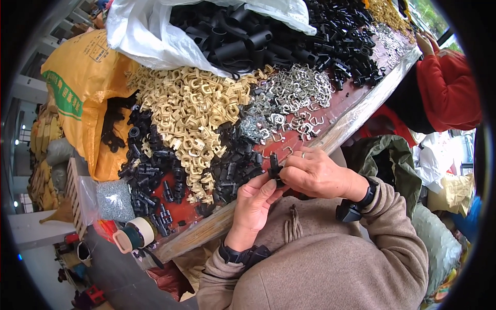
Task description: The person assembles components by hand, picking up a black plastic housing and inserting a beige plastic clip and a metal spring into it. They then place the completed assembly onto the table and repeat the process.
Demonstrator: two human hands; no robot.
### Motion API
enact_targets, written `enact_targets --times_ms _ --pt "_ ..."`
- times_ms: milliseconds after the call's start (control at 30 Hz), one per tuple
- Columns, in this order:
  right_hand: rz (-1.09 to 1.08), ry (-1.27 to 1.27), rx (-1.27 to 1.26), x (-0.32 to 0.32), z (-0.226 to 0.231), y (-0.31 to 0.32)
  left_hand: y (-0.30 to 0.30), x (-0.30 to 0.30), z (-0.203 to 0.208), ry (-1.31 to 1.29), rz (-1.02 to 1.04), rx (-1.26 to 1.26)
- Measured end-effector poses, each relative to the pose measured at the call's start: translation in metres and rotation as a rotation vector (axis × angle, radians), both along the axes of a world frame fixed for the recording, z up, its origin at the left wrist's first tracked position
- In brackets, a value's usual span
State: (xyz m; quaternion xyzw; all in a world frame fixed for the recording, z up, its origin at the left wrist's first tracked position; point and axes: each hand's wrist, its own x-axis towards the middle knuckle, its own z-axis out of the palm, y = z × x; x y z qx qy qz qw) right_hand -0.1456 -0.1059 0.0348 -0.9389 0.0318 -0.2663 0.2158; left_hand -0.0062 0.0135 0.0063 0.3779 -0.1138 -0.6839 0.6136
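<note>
Near the table's front edge, my left hand (252,205) grips a small black plastic fitting (274,164) between thumb and fingers. My right hand (316,174) is closed at the same fitting, its fingertips beside the upper end. A thin metal piece shows at the right fingertips, too small to tell its exact kind. Just beyond the hands lie bent metal hooks (305,88) in a pile. Beige plastic clips (194,111) are heaped to the left of them. Black plastic fittings (155,168) lie around the beige heap.
A white bag (139,39) of black tubes (232,49) stands at the back. An orange sack (85,82) is at left, near a packet of small metal parts (114,200) and a spool (138,233). A wooden rail (361,109) edges the table. Another person's red sleeve (447,88) appears at right.
</note>
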Motion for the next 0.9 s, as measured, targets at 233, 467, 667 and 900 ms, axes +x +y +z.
enact_targets --times_ms 233,467,667,900 --pt "-0.062 0.053 0.154 0.004 -0.005 0.012 0.007 0.006 0.001 0.031 0.003 -0.006" --pt "0.002 -0.024 0.325 0.013 -0.014 0.016 0.041 0.034 0.020 -0.831 0.225 0.022" --pt "0.025 0.011 0.314 0.022 -0.019 0.023 0.044 0.059 0.016 -1.905 0.242 -0.048" --pt "-0.018 0.032 0.325 0.015 -0.024 0.017 0.039 0.065 0.016 -1.668 0.345 0.040"
